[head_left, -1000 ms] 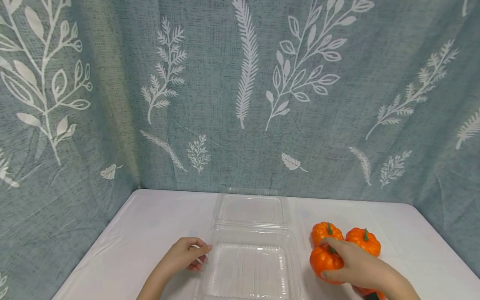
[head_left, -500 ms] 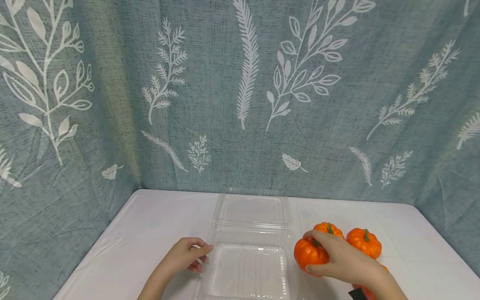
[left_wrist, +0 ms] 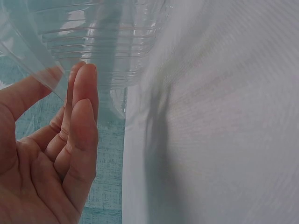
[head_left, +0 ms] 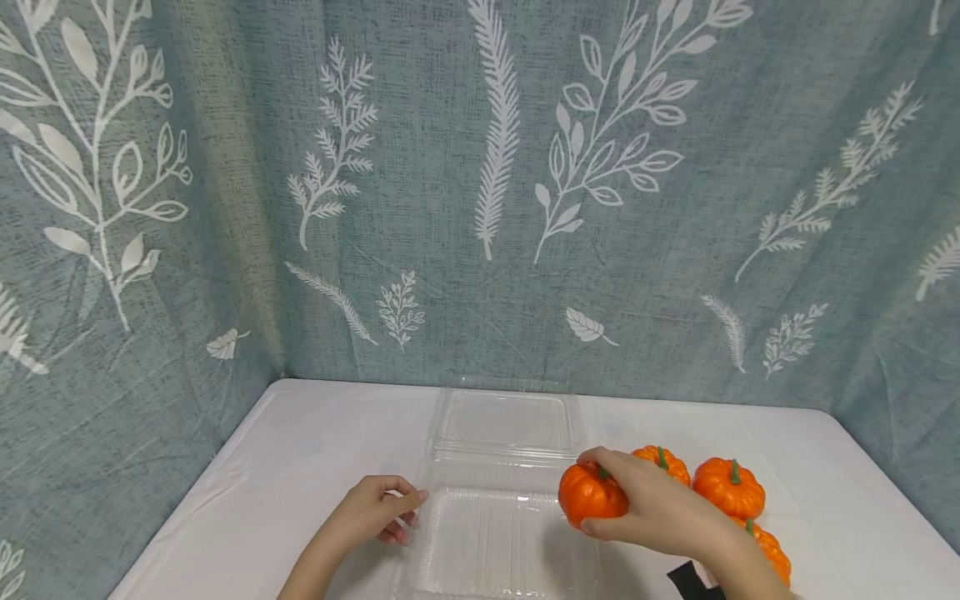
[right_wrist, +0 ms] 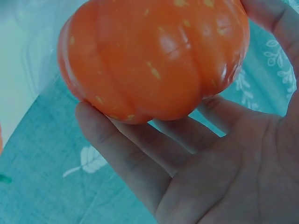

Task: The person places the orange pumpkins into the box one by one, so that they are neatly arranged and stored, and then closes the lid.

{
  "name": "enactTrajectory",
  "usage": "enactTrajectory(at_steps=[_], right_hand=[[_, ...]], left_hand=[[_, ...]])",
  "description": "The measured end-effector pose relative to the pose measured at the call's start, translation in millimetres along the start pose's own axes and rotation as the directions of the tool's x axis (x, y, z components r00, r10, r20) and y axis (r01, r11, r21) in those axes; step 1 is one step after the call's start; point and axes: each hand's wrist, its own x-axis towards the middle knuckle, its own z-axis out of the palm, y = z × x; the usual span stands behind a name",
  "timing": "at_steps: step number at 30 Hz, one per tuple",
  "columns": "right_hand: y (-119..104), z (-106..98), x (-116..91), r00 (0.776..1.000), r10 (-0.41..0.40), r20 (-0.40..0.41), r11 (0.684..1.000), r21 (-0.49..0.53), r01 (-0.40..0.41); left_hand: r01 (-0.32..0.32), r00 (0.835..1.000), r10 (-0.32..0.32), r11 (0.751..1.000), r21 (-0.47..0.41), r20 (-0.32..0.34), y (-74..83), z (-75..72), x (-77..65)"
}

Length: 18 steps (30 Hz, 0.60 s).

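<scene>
My right hand (head_left: 637, 508) grips a small orange pumpkin (head_left: 588, 496) with a green stem, held over the right side of a clear plastic clamshell container (head_left: 498, 583). In the right wrist view the fingers (right_wrist: 126, 154) curl around the pumpkin (right_wrist: 154, 60), whose skin is ribbed and flecked yellow. The container lies with its lid (head_left: 506, 421) folded back toward the curtain. At its left edge, my left hand (head_left: 378, 508) pinches the rim. The left wrist view has the thumb and fingers (left_wrist: 84, 130) at the edge of the clear plastic (left_wrist: 107, 42).
Three more pumpkins lie on the right: one pumpkin (head_left: 671, 467) partly behind the right hand, another pumpkin (head_left: 729, 487) farther right, a third pumpkin (head_left: 772, 554) beside the forearm. A black strap piece (head_left: 693, 581) shows at the right wrist. A patterned curtain (head_left: 450, 208) surrounds the white table (head_left: 337, 425).
My right hand has carried the pumpkin leftward from beside the other pumpkins to over the container's right side. The left hand has stayed at the container's left rim.
</scene>
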Motion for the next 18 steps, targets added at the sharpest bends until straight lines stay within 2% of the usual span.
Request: enactTrajectory(at_steps=[7,18], right_hand=[[-11.7,5.5,9.7,0.999,-0.043,-0.024,0.999,-0.011,0.042],[-28.1,16.1,28.8,0.994,-0.109,0.007,0.994,0.031,0.109]], left_hand=[[-0.001,1.000,0.001,1.000,0.003,-0.003,-1.6,1.1,0.5],[0.011,1.000,-0.011,1.000,-0.004,-0.005,0.6,1.4,-1.9]])
